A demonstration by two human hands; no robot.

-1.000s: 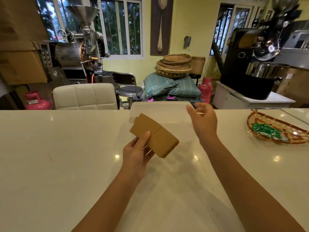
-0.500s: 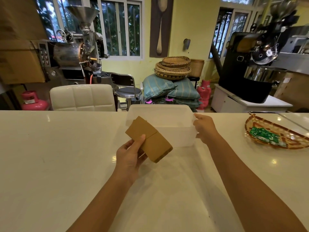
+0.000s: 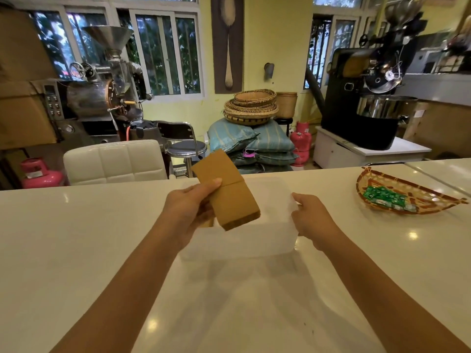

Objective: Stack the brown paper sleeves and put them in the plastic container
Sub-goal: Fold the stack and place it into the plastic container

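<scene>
A thick stack of brown paper sleeves (image 3: 226, 191) is gripped in my left hand (image 3: 190, 208), thumb on top, and hangs tilted over the left part of the plastic container (image 3: 267, 238). The container is a translucent white box standing on the white counter in front of me. My right hand (image 3: 309, 219) grips the container's right rim. What lies inside the container is hard to tell through its pale walls.
A woven tray (image 3: 405, 194) holding green packets sits on the counter at the right. A white padded chair back (image 3: 114, 161) stands just beyond the counter's far edge (image 3: 76, 191). Coffee roasting machines, baskets and sacks fill the room behind.
My right hand reached to the container, took its right rim and drew it nearer. My left hand carried the sleeve stack up and forward until it hangs over the container.
</scene>
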